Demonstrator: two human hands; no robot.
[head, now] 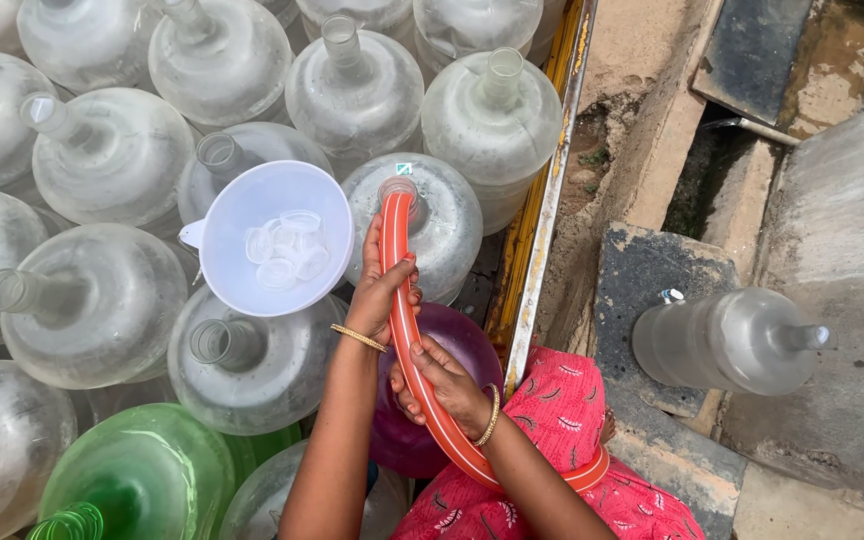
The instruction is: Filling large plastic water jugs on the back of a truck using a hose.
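a packed load of large clear plastic water jars (pixel 112 300) fills a yellow-railed vehicle bed (pixel 542 190) beside broken concrete ground, where one more clear jar (pixel 727 340) lies on its side. a white plastic funnel (pixel 272 240) holding small clear caps sits between the necks. an orange ribbed hose (pixel 402 330) is fed into one jar's mouth (pixel 399 188); left hand (pixel 382 290) and right hand (pixel 449 385) are both wrapped closed around it. filling looks in hand; steadiness at the neck matters next.

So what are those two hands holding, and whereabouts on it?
Both grip the orange hose: the left hand close to the end that sits in a clear jug's neck, the right hand a little farther back along it.
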